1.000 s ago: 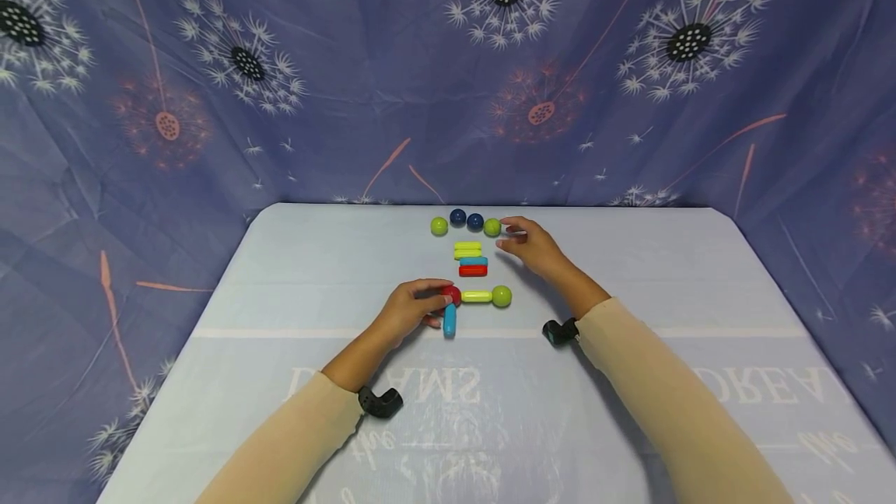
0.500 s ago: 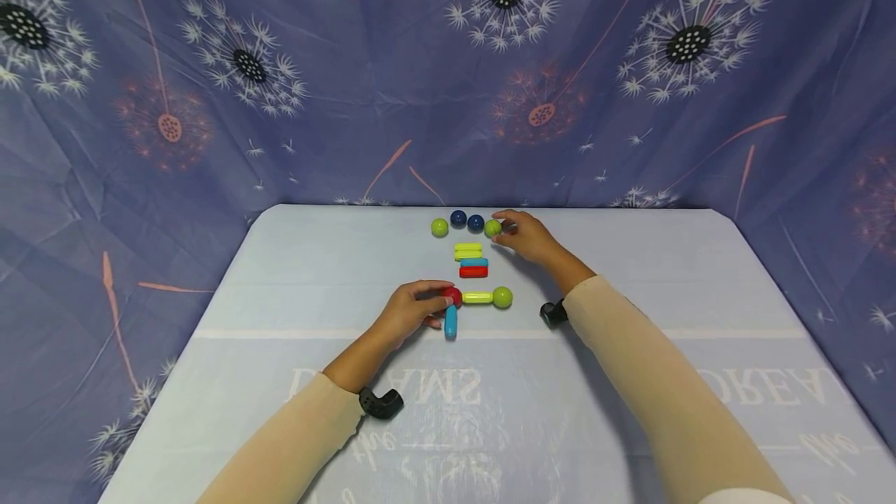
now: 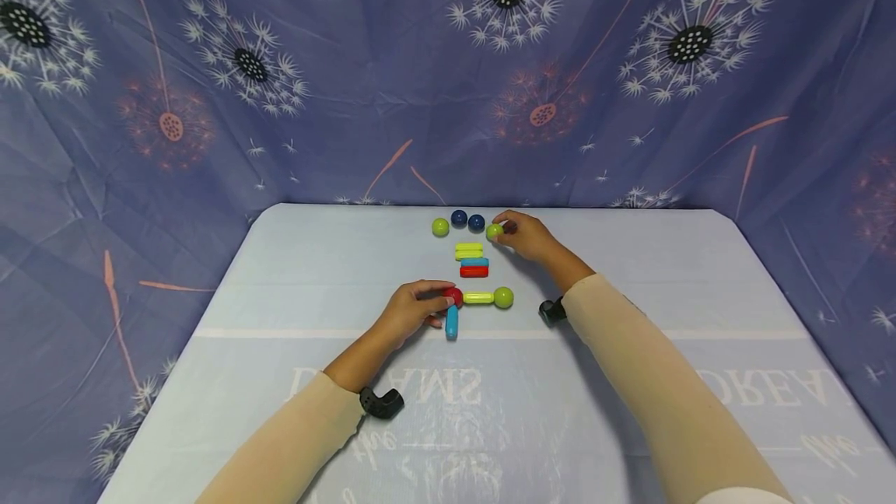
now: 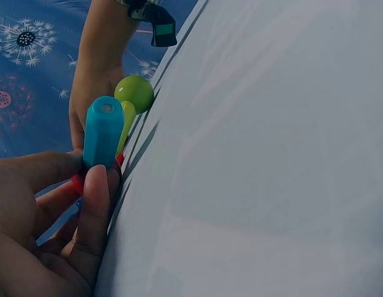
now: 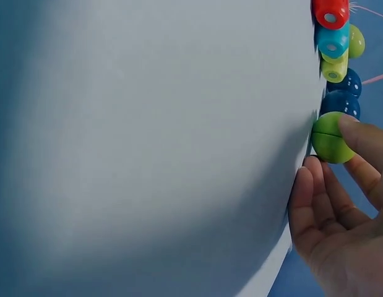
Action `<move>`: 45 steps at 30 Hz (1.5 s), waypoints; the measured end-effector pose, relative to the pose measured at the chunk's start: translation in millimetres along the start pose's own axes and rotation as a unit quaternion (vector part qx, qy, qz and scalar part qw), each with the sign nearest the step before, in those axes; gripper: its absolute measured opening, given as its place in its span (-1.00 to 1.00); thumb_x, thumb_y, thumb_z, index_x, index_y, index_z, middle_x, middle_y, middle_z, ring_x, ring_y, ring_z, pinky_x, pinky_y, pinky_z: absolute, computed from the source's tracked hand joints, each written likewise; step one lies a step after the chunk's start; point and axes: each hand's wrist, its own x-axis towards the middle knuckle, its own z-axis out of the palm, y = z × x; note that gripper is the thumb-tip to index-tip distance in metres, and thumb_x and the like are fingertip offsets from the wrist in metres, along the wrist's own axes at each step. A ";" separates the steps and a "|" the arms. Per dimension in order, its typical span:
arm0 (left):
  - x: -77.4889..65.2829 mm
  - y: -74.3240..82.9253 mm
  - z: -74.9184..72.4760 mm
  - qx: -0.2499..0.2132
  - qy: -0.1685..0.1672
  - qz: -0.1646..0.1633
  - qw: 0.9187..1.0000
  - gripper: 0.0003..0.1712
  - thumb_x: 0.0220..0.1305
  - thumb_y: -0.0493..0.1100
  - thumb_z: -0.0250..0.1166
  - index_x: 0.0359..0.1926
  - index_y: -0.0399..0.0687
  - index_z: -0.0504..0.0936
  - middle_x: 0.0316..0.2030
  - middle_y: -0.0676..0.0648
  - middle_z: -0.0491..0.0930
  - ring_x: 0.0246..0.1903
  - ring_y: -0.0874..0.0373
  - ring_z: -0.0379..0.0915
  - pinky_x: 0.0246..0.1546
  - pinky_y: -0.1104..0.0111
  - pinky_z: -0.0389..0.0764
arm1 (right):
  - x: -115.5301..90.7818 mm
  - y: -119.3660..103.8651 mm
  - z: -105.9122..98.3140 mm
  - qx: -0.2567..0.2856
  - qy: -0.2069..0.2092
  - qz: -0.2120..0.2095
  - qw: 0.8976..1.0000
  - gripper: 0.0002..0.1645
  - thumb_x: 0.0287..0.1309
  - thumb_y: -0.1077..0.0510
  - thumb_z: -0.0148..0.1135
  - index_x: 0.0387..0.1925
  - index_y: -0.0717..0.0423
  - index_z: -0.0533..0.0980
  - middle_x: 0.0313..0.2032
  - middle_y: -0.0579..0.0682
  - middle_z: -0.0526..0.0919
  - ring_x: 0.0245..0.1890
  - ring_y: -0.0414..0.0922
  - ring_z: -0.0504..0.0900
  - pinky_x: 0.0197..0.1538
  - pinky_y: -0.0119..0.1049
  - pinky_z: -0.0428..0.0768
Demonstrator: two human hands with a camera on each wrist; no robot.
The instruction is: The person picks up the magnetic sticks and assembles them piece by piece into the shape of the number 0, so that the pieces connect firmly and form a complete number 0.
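Obs. as follows: my L hand (image 3: 411,308) pinches a red ball (image 3: 456,296) btwn thumb and fingers; from that ball a blue stick (image 3: 452,323) runs toward me and a yellow stick (image 3: 479,298) runs to the R, ending in a lime end ball (image 3: 503,297). Whether a fingertip also bears on the blue stick, can't tell. My R hand (image 3: 530,238) pinches the loose green ball (image 5: 330,139) at the R end of the far row, thumb on one side, index opp.; remaining fingers lie side by side near the table (image 3: 294,271). Ball pos.: just beside the nearest navy ball (image 3: 477,222); contact w/ it, or lift off the surface, not verifiable. Also in row: second navy ball (image 3: 458,218) and far-L green ball (image 3: 440,227). Btwn row and joined pcs.: spare yellow sticks (image 3: 469,246), spare blue stick (image 3: 474,262), red stick (image 3: 474,271). Assessment: step in hand is prob. collecting one more ball while L hand steadies the partial bld. Next move calls for a firm pinch, a lift clear of the navy neighbor and a steady L hold. Risk: smooth ball could roll.
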 end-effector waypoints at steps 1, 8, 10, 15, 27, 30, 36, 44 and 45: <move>-0.2 0.5 0.2 0.000 0.001 0.000 1.000 -0.57 0.33 -0.27 0.35 0.21 -0.18 0.63 0.27 -0.28 0.49 -0.35 0.24 0.59 -0.40 0.50 0.67 | -0.7 -0.1 -0.4 0.003 -0.002 0.002 1.000 -0.58 0.36 0.04 0.28 0.20 -0.06 0.51 0.17 0.17 0.60 0.18 0.12 0.55 0.20 0.04 0.55; -0.8 1.8 1.0 0.008 0.007 0.000 1.000 -0.57 0.32 -0.26 0.36 0.20 -0.16 0.64 0.24 -0.27 0.51 -0.36 0.25 0.60 -0.39 0.49 0.67 | -5.8 -0.1 -3.1 0.029 -0.003 0.024 0.999 -0.58 0.35 0.00 0.29 0.20 -0.08 0.51 0.18 0.13 0.59 0.22 0.10 0.52 0.21 0.03 0.54; -0.6 1.3 0.8 0.011 0.008 0.004 1.000 -0.57 0.32 -0.25 0.36 0.20 -0.17 0.65 0.22 -0.27 0.53 -0.37 0.24 0.60 -0.38 0.49 0.67 | -8.2 -0.2 -3.9 0.034 0.001 0.027 0.999 -0.56 0.35 -0.02 0.29 0.21 -0.09 0.51 0.18 0.12 0.58 0.24 0.10 0.52 0.20 0.03 0.55; 0.1 0.2 0.9 0.012 0.010 0.010 1.000 -0.57 0.31 -0.25 0.37 0.19 -0.18 0.65 0.17 -0.27 0.56 -0.36 0.23 0.60 -0.38 0.49 0.68 | -16.8 -0.9 -6.7 0.058 0.011 0.029 0.998 -0.52 0.33 -0.05 0.31 0.23 -0.10 0.51 0.17 0.11 0.58 0.23 0.08 0.52 0.10 -0.04 0.59; -1.4 1.5 0.5 0.013 0.010 0.012 1.000 -0.58 0.32 -0.26 0.35 0.20 -0.19 0.64 0.18 -0.28 0.56 -0.35 0.24 0.60 -0.38 0.50 0.68 | -45.4 -3.3 -14.6 0.122 0.020 0.025 0.992 -0.50 0.30 -0.13 0.33 0.22 -0.14 0.52 0.18 0.09 0.58 0.22 0.06 0.52 0.23 0.04 0.51; -1.3 1.4 0.6 0.012 0.008 0.010 1.000 -0.58 0.32 -0.25 0.35 0.20 -0.18 0.64 0.20 -0.28 0.54 -0.33 0.24 0.61 -0.37 0.50 0.68 | -53.9 -4.2 -14.2 0.137 0.019 0.018 0.990 -0.48 0.28 -0.14 0.34 0.22 -0.15 0.51 0.17 0.10 0.57 0.22 0.07 0.53 0.23 0.02 0.51; -1.5 1.4 0.8 0.007 0.011 0.002 1.000 -0.59 0.33 -0.26 0.35 0.19 -0.16 0.65 0.22 -0.27 0.52 -0.38 0.25 0.60 -0.37 0.50 0.68 | -70.4 -8.0 -9.4 0.155 0.009 -0.004 0.988 -0.50 0.28 -0.10 0.36 0.21 -0.15 0.52 0.10 0.08 0.60 0.10 0.03 0.58 0.13 -0.07 0.56; -2.7 3.0 1.2 0.007 0.014 0.001 1.000 -0.59 0.32 -0.26 0.35 0.19 -0.16 0.66 0.21 -0.28 0.54 -0.40 0.24 0.61 -0.37 0.48 0.68 | -91.2 -18.4 -3.4 0.148 -0.007 -0.035 0.988 -0.53 0.30 -0.05 0.34 0.22 -0.15 0.52 0.06 0.06 0.62 0.06 0.01 0.60 0.06 -0.13 0.60; -2.7 3.2 1.1 0.008 0.014 0.002 1.000 -0.59 0.32 -0.26 0.36 0.19 -0.16 0.66 0.20 -0.28 0.54 -0.40 0.23 0.61 -0.37 0.48 0.68 | -93.4 -20.1 -2.6 0.145 -0.009 -0.036 0.989 -0.53 0.31 -0.05 0.34 0.21 -0.16 0.53 0.06 0.05 0.62 0.06 0.00 0.60 0.06 -0.13 0.60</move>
